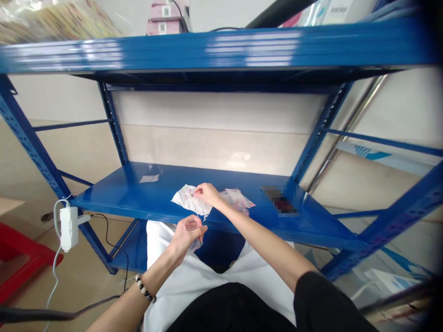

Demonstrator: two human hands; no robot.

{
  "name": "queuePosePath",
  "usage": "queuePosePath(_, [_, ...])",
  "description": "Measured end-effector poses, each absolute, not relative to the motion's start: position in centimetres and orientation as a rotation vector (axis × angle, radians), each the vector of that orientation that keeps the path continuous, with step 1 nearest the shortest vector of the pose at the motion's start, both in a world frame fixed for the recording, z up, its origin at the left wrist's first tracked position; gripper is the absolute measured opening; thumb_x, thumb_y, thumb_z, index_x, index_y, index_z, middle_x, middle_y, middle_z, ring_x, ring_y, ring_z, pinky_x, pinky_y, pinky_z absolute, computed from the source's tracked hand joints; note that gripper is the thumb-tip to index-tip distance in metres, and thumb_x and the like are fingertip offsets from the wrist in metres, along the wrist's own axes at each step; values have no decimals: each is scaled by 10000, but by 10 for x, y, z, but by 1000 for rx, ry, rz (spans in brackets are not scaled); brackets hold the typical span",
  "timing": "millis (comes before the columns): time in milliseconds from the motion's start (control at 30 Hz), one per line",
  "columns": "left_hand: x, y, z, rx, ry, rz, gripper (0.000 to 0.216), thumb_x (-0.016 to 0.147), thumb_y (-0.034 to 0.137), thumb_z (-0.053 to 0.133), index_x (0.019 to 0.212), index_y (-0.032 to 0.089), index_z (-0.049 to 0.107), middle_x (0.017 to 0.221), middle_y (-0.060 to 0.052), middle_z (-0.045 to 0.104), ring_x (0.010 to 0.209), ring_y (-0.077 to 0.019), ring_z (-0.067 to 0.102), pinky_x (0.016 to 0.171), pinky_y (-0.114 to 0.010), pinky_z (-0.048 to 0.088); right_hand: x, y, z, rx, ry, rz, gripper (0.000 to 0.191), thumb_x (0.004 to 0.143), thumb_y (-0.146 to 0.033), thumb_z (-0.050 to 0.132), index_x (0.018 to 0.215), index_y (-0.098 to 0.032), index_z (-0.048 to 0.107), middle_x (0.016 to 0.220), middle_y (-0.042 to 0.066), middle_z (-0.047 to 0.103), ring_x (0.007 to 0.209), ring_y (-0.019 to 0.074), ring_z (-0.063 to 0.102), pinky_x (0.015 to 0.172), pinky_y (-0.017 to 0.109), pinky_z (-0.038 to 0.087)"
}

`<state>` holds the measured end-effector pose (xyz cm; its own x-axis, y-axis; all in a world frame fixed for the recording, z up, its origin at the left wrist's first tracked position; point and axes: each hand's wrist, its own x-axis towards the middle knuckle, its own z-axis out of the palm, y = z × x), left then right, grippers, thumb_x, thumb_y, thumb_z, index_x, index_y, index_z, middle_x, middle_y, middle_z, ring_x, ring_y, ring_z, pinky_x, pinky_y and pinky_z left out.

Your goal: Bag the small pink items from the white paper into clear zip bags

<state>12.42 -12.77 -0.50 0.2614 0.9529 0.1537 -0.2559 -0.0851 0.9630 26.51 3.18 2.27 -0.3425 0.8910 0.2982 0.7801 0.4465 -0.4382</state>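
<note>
My left hand (189, 232) is in front of the shelf edge, its fingers curled round a small clear plastic bag (197, 244) that shows below the palm. Over a crumpled white sheet (186, 198) on the blue shelf, my right hand (207, 193) pinches with thumb and fingertips. What sits in that pinch is too small to tell. Small pinkish bits are visible on the white sheet. Beside my right wrist lies a pink-and-white printed plastic packet (239, 200), partly covered by the forearm.
The blue shelf board (135, 193) carries a small white slip (150, 178) at left and a blurred-out phone-like object (281, 200) at right. An upper shelf beam (166, 52) crosses above. A white power strip (68, 228) hangs at the left post, near a red stool (17, 255).
</note>
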Motion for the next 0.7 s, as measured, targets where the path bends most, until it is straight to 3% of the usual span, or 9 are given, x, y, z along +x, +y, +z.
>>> queuePosePath(133, [127, -124, -3, 1255, 778, 1168, 261, 747, 332, 739, 706, 176, 533, 520, 9, 574, 488, -99, 493, 539, -225, 412, 257, 42, 20, -1438, -2196, 199, 80, 811, -217, 673, 815, -185, 746, 789, 50, 723, 720, 161, 646, 613, 219, 403])
queuePosePath(267, [125, -128, -4, 1280, 803, 1169, 267, 723, 327, 756, 696, 173, 540, 518, 12, 569, 483, -99, 507, 549, -231, 414, 256, 25, 31, -1349, -2110, 198, 93, 812, -205, 665, 793, -157, 742, 794, 71, 710, 745, 170, 624, 671, 241, 414])
queuePosePath(433, [122, -129, -5, 1250, 855, 1214, 256, 719, 325, 750, 705, 169, 548, 520, 12, 573, 483, -101, 514, 537, -230, 411, 266, -34, 59, -814, -2313, 664, 142, 803, -287, 694, 867, -173, 750, 867, 39, 698, 778, 157, 602, 714, 248, 440])
queuePosePath(567, [127, -125, -5, 1245, 872, 1189, 295, 695, 333, 770, 677, 157, 534, 518, 0, 580, 468, -104, 513, 509, -228, 398, 275, -70, 78, -728, -2546, 715, 127, 791, -312, 714, 796, -200, 775, 930, 44, 669, 864, 166, 588, 784, 260, 442])
queuePosePath(700, [132, -126, -4, 1249, 801, 1179, 306, 709, 338, 764, 665, 163, 517, 510, 6, 574, 470, -100, 517, 522, -226, 408, 281, -50, 80, -706, -2592, 822, 212, 825, -363, 676, 833, -179, 781, 902, 52, 696, 831, 172, 609, 730, 251, 451])
